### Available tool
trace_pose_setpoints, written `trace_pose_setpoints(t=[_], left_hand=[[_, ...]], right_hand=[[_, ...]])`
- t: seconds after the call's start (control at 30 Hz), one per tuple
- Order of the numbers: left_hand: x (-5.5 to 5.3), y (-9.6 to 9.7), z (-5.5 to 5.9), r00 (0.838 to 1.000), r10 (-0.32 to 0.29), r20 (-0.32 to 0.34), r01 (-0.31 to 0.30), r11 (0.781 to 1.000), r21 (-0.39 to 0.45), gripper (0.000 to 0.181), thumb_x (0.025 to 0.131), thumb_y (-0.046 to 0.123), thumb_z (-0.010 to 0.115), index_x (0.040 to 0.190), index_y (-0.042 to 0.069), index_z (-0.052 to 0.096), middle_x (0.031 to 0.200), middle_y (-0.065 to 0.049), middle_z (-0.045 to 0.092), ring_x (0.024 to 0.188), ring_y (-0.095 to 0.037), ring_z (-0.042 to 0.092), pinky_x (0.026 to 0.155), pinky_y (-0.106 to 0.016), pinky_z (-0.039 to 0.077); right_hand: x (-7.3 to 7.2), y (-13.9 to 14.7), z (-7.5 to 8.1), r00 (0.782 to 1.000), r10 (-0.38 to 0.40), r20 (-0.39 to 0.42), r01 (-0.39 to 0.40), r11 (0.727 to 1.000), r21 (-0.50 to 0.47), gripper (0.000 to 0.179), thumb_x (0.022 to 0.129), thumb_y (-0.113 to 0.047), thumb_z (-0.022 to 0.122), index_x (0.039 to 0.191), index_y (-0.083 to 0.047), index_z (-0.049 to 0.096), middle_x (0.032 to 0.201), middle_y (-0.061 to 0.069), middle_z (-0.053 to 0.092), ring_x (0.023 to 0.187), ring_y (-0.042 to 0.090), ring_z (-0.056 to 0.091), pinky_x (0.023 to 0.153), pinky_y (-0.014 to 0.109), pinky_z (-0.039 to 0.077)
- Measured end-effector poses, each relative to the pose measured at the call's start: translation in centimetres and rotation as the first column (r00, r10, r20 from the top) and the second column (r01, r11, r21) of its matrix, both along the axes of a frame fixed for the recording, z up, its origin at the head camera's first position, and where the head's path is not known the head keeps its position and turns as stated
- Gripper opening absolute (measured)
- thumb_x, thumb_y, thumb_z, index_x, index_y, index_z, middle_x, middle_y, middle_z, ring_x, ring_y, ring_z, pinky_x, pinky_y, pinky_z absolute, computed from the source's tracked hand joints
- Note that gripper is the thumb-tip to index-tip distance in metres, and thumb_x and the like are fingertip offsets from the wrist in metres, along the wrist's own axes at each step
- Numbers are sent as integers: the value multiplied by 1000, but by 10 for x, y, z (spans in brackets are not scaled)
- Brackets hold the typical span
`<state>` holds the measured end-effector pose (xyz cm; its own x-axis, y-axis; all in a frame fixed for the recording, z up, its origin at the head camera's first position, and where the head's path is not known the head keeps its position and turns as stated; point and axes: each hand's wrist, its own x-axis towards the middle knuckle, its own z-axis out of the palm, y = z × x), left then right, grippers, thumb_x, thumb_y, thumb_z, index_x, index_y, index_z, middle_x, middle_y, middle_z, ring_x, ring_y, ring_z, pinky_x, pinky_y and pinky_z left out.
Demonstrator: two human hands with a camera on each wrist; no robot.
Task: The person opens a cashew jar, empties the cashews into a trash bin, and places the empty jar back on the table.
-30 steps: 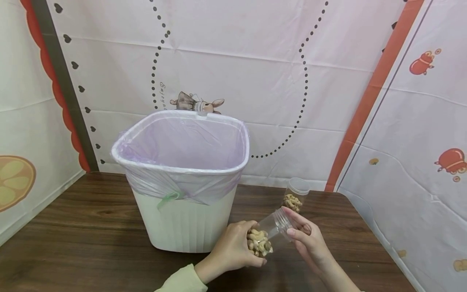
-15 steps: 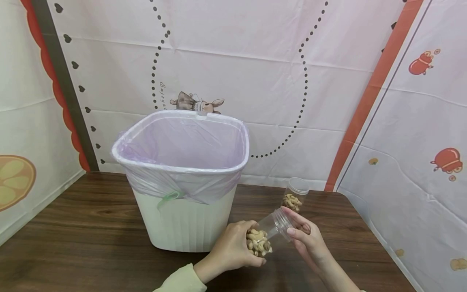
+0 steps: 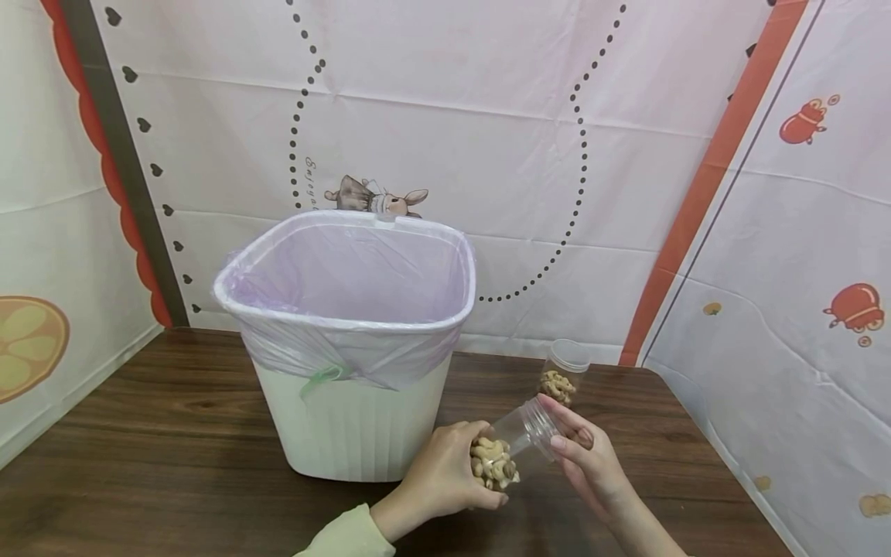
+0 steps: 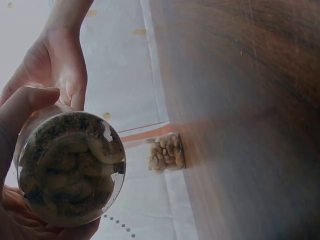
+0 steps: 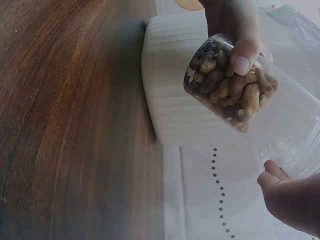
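Observation:
A clear plastic jar (image 3: 506, 437) is held tilted above the table, its threaded mouth end up and to the right. Cashews (image 3: 493, 463) lie in its lower end; dark bits show at the base in both wrist views. My left hand (image 3: 445, 472) grips the jar round its lower part, thumb and fingers on opposite sides. At the mouth end, my right hand (image 3: 592, 464) holds the rim between thumb and fingers. Whether a lid covers the mouth is hard to tell. Behind the right hand stands a second clear jar (image 3: 569, 357) with nuts in its lower part.
A white bin (image 3: 362, 433) lined with a thin purple bag (image 3: 411, 363) stands left of the hands on the dark wooden table (image 3: 174, 433). Printed cloth (image 3: 445, 155) hangs behind the table and along both sides.

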<state>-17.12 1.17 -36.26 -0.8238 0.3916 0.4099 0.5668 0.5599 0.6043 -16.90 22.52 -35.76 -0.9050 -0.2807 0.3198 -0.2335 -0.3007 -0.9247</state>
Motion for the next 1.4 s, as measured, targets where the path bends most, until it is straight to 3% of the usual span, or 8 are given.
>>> trace_pose_setpoints(t=[0.13, 0.27, 0.4, 0.6, 0.83, 1.23, 1.33, 1.4], left_hand=[[0, 0, 0, 1000, 4, -10, -4, 1000, -17, 61, 49, 32, 84, 101, 10, 61, 86, 6, 61, 74, -4, 53, 64, -19, 45], [0, 0, -1, 999, 14, -31, -15, 999, -28, 60, 48, 32, 84, 99, 12, 61, 84, 8, 59, 72, -3, 51, 62, -18, 44], [0, 0, -1, 998, 20, -55, -21, 999, -31, 59, 47, 32, 83, 98, 13, 60, 82, 10, 57, 70, -2, 50, 61, -18, 43], [0, 0, -2, 998, 22, -52, -24, 999, -33, 59, 47, 32, 83, 98, 13, 60, 81, 11, 56, 68, -1, 48, 60, -16, 42], [0, -1, -1, 999, 18, -45, -19, 999, -28, 59, 47, 33, 83, 98, 13, 60, 81, 11, 57, 69, 0, 48, 59, -16, 43], [1, -1, -1, 999, 20, -28, -21, 999, -29, 61, 48, 33, 83, 100, 13, 61, 82, 10, 58, 70, -1, 49, 61, -18, 43], [1, -1, -2, 999, 20, -35, -21, 999, -28, 60, 48, 33, 83, 100, 12, 61, 83, 9, 58, 70, -2, 50, 61, -18, 43], [1, -1, -2, 999, 18, -34, -19, 999, -26, 60, 48, 33, 83, 100, 12, 61, 83, 8, 59, 71, -2, 50, 60, -18, 43]], right_hand=[[4, -4, 4, 994, -106, 39, 105, 994, 44, 56, 89, -5, 49, 131, 22, 23, 125, -2, 52, 113, 7, 50, 88, 22, 44], [8, -12, 12, 960, -255, 114, 241, 963, 125, 51, 88, -3, 50, 129, 20, 31, 127, 13, 49, 106, 7, 54, 83, 24, 47], [10, -18, 18, 933, -321, 160, 291, 939, 184, 50, 87, -5, 52, 129, 17, 35, 130, 25, 44, 102, 7, 55, 82, 23, 47], [11, -19, 20, 929, -329, 169, 296, 935, 196, 51, 86, -5, 54, 129, 16, 36, 129, 25, 44, 102, 8, 55, 82, 23, 47], [9, -15, 16, 940, -304, 154, 281, 948, 151, 46, 85, -2, 53, 126, 15, 41, 124, 15, 51, 106, 11, 54, 83, 27, 48], [4, -9, 10, 959, -263, 108, 251, 962, 113, 51, 86, -1, 50, 128, 20, 32, 118, 5, 55, 106, 10, 54, 83, 25, 48], [5, -8, 11, 958, -264, 108, 252, 961, 113, 47, 86, -1, 50, 128, 15, 37, 115, 0, 58, 106, 10, 54, 83, 26, 48], [5, -6, 12, 962, -254, 104, 243, 964, 109, 39, 87, -2, 50, 125, 5, 46, 113, -2, 60, 106, 11, 55, 83, 26, 48]])
